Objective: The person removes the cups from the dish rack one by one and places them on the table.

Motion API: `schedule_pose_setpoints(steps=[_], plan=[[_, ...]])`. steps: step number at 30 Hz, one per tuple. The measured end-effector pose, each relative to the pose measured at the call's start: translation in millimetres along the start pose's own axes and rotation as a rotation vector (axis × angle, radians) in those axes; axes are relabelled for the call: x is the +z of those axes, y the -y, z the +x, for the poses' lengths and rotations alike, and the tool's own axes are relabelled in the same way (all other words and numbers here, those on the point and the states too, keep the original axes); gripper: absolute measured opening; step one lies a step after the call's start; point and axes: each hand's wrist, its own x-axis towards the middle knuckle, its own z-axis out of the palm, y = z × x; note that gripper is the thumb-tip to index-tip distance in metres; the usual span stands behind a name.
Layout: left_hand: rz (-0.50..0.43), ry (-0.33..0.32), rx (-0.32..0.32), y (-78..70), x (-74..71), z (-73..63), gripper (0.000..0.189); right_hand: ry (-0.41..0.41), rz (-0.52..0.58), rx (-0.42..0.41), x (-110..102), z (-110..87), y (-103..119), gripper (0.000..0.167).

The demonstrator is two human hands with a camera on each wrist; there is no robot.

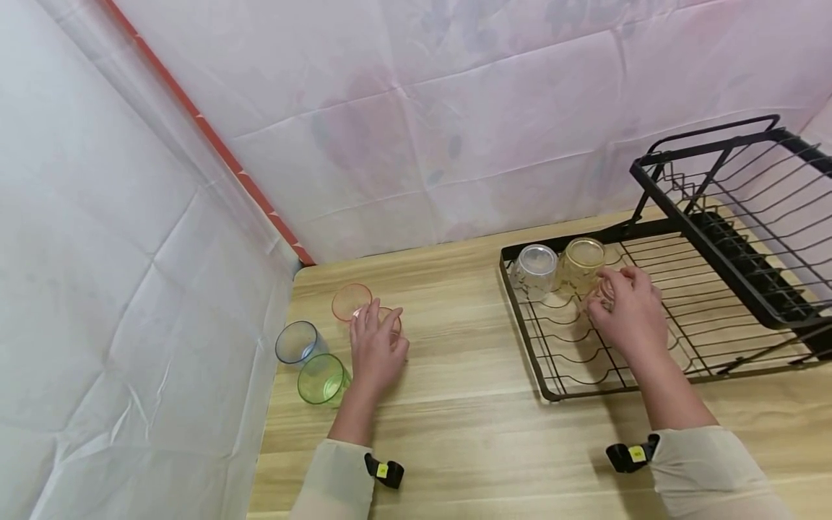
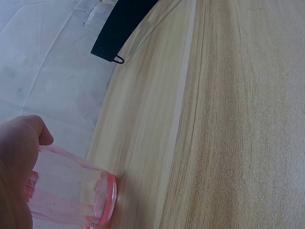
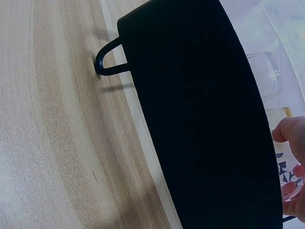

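My left hand (image 1: 377, 350) grips a pink glass (image 2: 71, 191) standing on the table. In the left wrist view its base sits on the wood and a finger curls over its upper edge. Close by are another red-rimmed glass (image 1: 352, 303), a blue glass (image 1: 299, 344) and a green glass (image 1: 322, 380). Over at the dish rack, my right hand (image 1: 630, 310) holds a pinkish glass (image 1: 606, 290), mostly hidden by the fingers. An upside-down clear glass (image 1: 537, 269) and an upside-down yellow glass (image 1: 583, 263) sit behind it in the rack.
The black wire dish rack (image 1: 542, 383) stands at the right of the wooden table (image 1: 461, 404), its raised upper tier (image 1: 705, 256) at the far right. A white sheet (image 1: 149, 274) hangs along the left side, a patterned pink one (image 1: 416, 137) at the back.
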Motion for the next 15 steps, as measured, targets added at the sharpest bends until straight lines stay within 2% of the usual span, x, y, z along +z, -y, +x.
schedule_pose_setpoints(steps=[4,9,15], plan=[[0.016,0.007,0.009,1.1,-0.3,1.1,0.051,0.01,-0.01,-0.017,-0.9,0.7,-0.7,0.054],[0.02,0.003,0.056,1.9,-3.5,4.7,0.05,0.001,-0.004,-0.052,-5.9,-1.0,-3.0,0.055],[-0.038,0.03,0.064,3.3,-10.2,3.0,0.048,-0.034,0.059,-0.035,-8.3,-11.0,-5.8,0.055]])
